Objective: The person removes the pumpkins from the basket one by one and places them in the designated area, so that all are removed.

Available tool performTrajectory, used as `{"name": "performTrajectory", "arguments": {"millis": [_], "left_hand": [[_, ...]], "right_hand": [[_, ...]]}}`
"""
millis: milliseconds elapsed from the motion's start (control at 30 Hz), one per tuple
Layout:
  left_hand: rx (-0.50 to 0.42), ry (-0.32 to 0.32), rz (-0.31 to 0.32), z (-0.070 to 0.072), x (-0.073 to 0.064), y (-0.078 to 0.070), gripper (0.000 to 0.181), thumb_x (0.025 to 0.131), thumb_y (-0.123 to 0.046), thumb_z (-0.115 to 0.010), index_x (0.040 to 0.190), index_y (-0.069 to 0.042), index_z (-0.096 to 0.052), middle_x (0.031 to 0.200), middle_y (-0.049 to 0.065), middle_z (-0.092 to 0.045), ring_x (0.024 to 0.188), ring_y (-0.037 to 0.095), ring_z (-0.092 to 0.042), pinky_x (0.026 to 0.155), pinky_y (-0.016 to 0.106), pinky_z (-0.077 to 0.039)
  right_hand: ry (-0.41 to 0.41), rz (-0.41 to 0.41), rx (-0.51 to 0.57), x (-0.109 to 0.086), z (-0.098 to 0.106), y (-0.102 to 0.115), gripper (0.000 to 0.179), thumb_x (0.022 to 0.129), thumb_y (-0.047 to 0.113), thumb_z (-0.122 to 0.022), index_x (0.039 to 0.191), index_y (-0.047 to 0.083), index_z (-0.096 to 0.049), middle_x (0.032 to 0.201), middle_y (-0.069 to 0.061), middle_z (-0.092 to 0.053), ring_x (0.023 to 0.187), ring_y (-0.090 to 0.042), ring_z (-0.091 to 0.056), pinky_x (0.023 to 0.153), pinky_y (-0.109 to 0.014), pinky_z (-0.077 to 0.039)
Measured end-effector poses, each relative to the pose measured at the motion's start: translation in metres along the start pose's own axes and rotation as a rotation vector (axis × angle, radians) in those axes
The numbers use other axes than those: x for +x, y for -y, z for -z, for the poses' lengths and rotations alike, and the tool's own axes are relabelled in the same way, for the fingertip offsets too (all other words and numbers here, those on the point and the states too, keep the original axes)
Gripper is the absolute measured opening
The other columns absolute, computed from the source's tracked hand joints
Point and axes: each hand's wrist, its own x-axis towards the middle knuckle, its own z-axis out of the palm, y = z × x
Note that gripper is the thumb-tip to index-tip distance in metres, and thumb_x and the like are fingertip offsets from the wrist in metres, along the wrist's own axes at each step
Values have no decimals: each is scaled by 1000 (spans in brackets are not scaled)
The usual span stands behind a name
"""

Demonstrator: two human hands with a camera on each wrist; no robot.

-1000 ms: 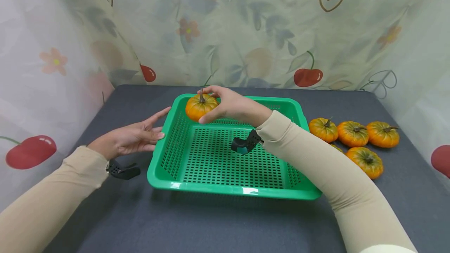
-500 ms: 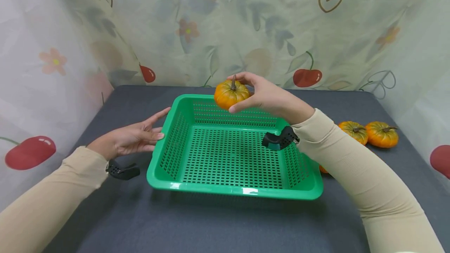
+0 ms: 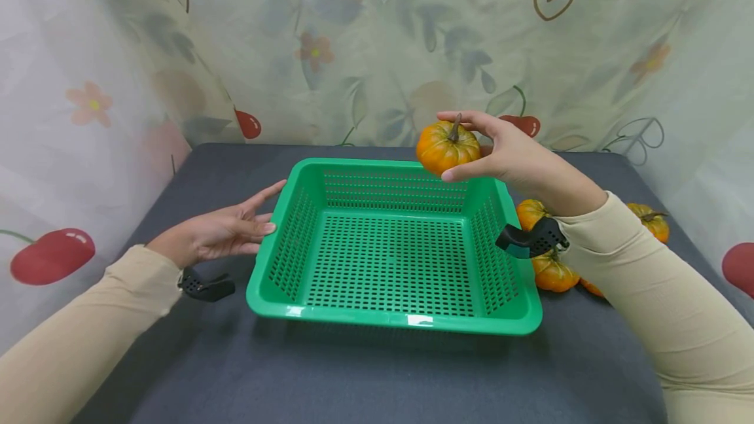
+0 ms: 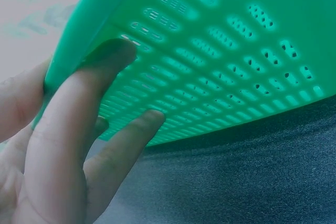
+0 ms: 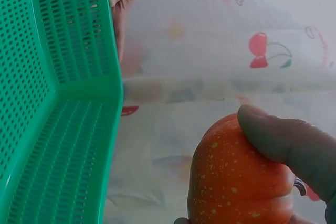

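Observation:
My right hand [image 3: 512, 156] holds a small orange pumpkin [image 3: 444, 149] by its side, thumb in front and fingers behind, above the back right corner of a green plastic basket [image 3: 385, 326]. Its brown stem points up. In the right wrist view the thumb presses on the speckled skin of the pumpkin [image 5: 236, 182]. At the left side of the basket, my left hand [image 3: 220, 231] grips the rim. Up close in the left wrist view, fingertips [image 4: 149, 119] lie under the rim against the perforated outer wall of the basket [image 4: 210, 77].
Several more pumpkins [image 3: 554, 272] lie right of the basket, partly hidden behind my right forearm and wrist camera [image 3: 533, 237]. The dark grey tabletop [image 3: 377, 378] ends at a printed cloth backdrop [image 3: 377, 51] behind and on both sides.
My right hand has carried the pumpkin rightward and a little up, from over the basket's back left to its back right corner. My left hand and the basket stay put.

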Motion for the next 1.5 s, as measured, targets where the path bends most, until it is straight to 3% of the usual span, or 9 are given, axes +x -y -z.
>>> {"name": "performTrajectory", "arguments": {"millis": [333,533,767,900,1000,1167,1233,1400,1500], "left_hand": [[-37,35,-10,2,1,1,85,102,5,-38,151,-51,2,154,9,-24,110,28,-66,88,39,-57],[-51,59,-11,4,0,1,85,102,5,-37,151,-50,5,153,7,-28,110,28,-66,89,39,-57],[-63,69,-16,4,0,1,83,102,5,-36,151,-50,3,152,7,-30,110,28,-66,89,39,-57],[-61,68,-17,4,0,1,83,102,5,-35,151,-50,3,151,7,-32,110,28,-66,89,39,-57],[-53,58,-17,3,0,2,83,102,5,-35,151,-50,3,152,7,-31,109,28,-66,88,39,-57],[-28,25,-13,2,0,2,84,102,5,-37,151,-50,3,155,9,-24,108,27,-66,87,38,-58],[-22,13,-10,2,0,2,84,102,4,-38,151,-50,2,157,10,-18,108,27,-67,86,38,-58],[-13,-12,-5,0,0,1,84,101,4,-40,151,-52,-1,161,12,-8,107,26,-67,86,38,-58],[-11,-15,-6,0,0,1,84,101,4,-40,151,-52,-1,161,12,-7,108,26,-67,86,38,-58]], "right_hand": [[-105,-62,6,-31,21,-23,76,84,21,-78,146,32,-36,149,3,-33,112,-18,-56,81,-21,-54],[-161,-129,-49,-51,34,-39,76,84,32,-76,146,39,-34,157,5,-23,125,-22,-47,81,-17,-50],[-245,-151,-74,-78,48,-65,78,88,26,-73,149,45,-28,160,9,-17,107,-1,-51,67,-15,-49],[-292,-156,-73,-91,53,-82,79,89,24,-72,150,43,-26,160,11,-15,126,-9,-41,73,-6,-46],[-333,-156,-82,-98,55,-95,79,89,23,-72,151,40,-26,161,11,-14,140,-17,-24,76,0,-42],[-408,-154,-99,-111,58,-117,79,88,20,-72,151,37,-28,157,1,-16,119,-5,-41,72,-4,-47],[-430,-157,-94,-118,58,-126,78,89,18,-71,151,38,-27,159,1,-13,126,-6,-38,83,-9,-48],[-467,-154,-71,-133,60,-146,75,92,12,-66,151,38,-26,160,4,-8,140,-14,-22,84,-4,-45],[-488,-132,-27,-141,63,-158,73,92,4,-65,148,36,-31,156,7,-16,117,-3,-38,72,-1,-46]]}}
